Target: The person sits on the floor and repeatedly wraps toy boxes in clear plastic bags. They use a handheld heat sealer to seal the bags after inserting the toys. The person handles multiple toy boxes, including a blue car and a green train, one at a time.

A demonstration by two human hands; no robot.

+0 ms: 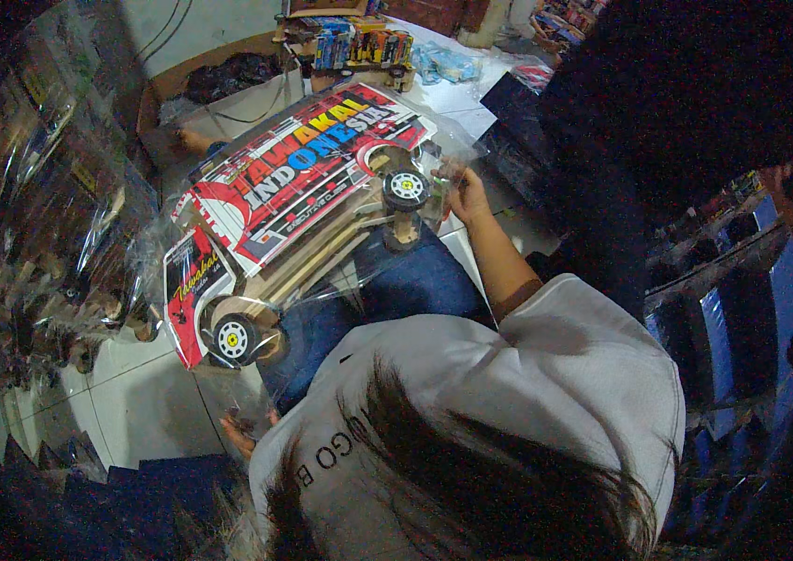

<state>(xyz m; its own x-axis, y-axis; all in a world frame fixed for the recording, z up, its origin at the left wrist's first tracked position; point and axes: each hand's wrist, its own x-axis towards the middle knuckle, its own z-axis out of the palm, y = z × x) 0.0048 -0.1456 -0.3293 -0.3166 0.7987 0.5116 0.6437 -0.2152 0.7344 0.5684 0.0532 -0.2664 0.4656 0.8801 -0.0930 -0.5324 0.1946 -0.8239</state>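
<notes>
A toy truck (pixel 275 201) with a red and white printed side, a bare wooden underframe and black wheels lies tilted across my lap, inside a clear plastic bag (pixel 359 285). At the truck's rear end, my right hand (pixel 464 194) is closed on the bag's edge, close to the rear wheel (pixel 406 187). Below the cab, near the front wheel (pixel 234 339), my left hand (pixel 241 434) is closed at the loose end of the plastic. My sleeve and body hide much of that left hand. Blue jeans (pixel 425 276) show under the truck.
Several more plastic-wrapped wooden toys (pixel 50 215) are piled at the left. Small colourful boxes (pixel 364 49) stand at the back, near a black plastic bag (pixel 233 77). Blue-and-black wrapped items (pixel 724 318) lie at the right, and dark blue pieces (pixel 158 496) rest at the lower left.
</notes>
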